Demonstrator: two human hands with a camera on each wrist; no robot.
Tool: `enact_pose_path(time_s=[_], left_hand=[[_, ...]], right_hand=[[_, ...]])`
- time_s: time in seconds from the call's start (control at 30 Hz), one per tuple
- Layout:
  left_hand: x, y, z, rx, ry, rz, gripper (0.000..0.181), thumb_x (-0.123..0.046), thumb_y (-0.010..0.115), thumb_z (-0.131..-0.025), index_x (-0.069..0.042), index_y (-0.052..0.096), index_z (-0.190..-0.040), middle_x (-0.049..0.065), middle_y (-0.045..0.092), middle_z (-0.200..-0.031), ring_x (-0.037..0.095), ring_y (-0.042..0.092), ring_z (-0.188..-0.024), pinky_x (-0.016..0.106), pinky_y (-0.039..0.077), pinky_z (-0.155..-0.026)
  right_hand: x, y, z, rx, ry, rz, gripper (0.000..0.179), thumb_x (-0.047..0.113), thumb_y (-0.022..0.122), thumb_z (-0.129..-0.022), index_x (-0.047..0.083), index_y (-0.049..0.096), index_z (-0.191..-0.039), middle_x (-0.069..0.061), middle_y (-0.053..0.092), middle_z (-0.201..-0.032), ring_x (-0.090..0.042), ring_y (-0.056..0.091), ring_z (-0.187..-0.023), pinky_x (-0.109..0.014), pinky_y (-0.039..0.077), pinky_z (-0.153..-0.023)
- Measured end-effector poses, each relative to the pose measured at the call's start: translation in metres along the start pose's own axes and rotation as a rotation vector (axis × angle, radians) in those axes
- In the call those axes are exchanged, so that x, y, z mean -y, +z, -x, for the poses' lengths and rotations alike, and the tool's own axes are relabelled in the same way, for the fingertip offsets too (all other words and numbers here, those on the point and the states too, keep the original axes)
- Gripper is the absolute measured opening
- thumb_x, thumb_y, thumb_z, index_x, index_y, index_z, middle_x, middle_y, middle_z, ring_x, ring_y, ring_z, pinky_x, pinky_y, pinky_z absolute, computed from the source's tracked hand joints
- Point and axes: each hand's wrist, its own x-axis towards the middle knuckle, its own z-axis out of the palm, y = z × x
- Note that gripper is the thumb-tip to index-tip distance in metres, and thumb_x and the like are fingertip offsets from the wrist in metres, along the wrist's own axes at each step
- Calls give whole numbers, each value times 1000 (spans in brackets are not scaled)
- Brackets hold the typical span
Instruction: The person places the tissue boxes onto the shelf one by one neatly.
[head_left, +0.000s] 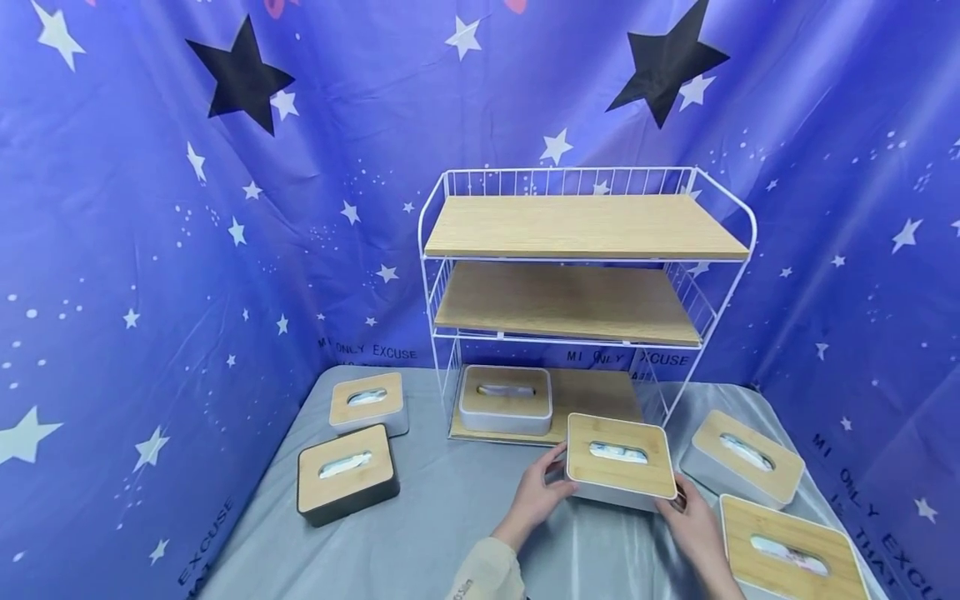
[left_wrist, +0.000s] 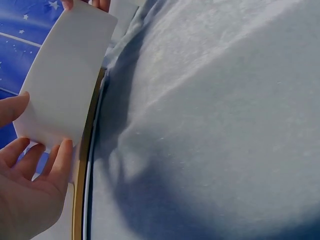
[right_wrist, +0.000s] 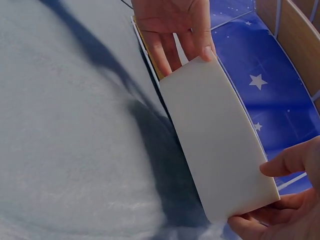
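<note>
tissue box (head_left: 621,475) with a pale wooden lid and white sides is held between two hands in the head view, left hand (head_left: 537,493) at one short end and right hand (head_left: 690,515) at the other, the fingers of both grasping it. it is in front of the white rack (head_left: 588,227), overlapping the front edge of the bottom shelf (head_left: 592,396); whether it touches the shelf cannot be told. a second white box (head_left: 506,407) stands at the left of that shelf. on the grey cloth (head_left: 450,508), a black box (head_left: 352,482) lies to the left with a third white box (head_left: 375,410) just behind it; to the right are a fourth white box (head_left: 731,468) near the rack and a fifth white box (head_left: 787,577) beside the right arm. a starry blue curtain (head_left: 517,108) hangs behind

the left wrist view shows the held box's plain long side, left thumb and fingertips gripping the near end, right fingertips at the far end

the right wrist view shows that same side, right thumb and fingers pinching the near end, left fingers at the other
</note>
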Motion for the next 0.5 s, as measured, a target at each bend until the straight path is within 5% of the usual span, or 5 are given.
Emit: enact_pose_path(time_s=[0.3, 0.5], left_hand=[[8, -6, -9, -27, 10, -46, 63, -1, 73, -85, -4, 51, -144, 26, 55, -141, 41, 57, -126, 22, 58, -89], [6, -9, -26, -45, 56, -91, 63, -5, 73, -86, -3, 51, -144, 23, 54, -144, 41, 57, -127, 49, 53, -103]], right_hand=[[-1, 9, -9, -15, -40, -32, 57, 7, 59, -95, -19, 38, -141, -41, 47, -139, -50, 54, -126, -29, 54, -93], [7, 9, -26, -21, -27, -88, 58, 7, 57, -96, -17, 35, -144, -39, 43, -144, -49, 48, -132, 0, 40, -83]])
